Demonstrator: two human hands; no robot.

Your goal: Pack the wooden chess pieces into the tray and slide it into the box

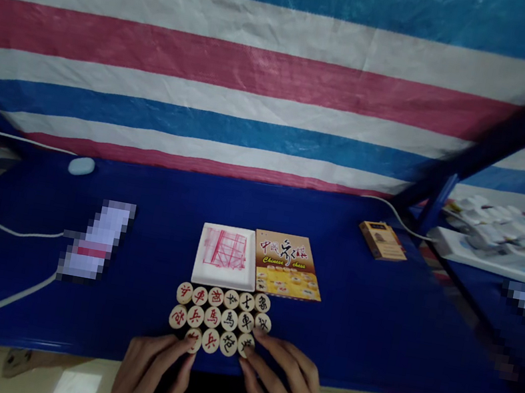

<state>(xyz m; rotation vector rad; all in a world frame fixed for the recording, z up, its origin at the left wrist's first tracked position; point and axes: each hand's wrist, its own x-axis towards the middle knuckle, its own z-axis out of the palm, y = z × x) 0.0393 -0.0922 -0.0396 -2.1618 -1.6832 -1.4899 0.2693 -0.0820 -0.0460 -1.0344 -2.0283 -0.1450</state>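
Right now, in the head view, sixteen round chess pieces (pixel 213 316) lie face up in three rows near the front edge of the blue counter (pixel 372 324), six in the far row, six in the middle one and four in the nearest. Red characters mark those on the left and black ones those on the right. The left hand (pixel 151 372) has its fingers curled, the grip narrow, with a fingertip on the leftmost piece of the nearest row. The right hand (pixel 286 382) reaches in from the other side, its fingers a little spread, one at the rightmost piece of that row and another at the end of the middle row. Whether either grip pinches a piece, I cannot tell. Just beyond the rows sit a shallow white tray (pixel 199 273) with red lines inside and, beside it, a flat Chinese chess box (pixel 288 265). Farther right lies a small brown box (pixel 383 241); on the left are a pixelated device (pixel 97 240) and a pale blue oval object (pixel 81 166). A striped sheet (pixel 263 75) hangs behind.
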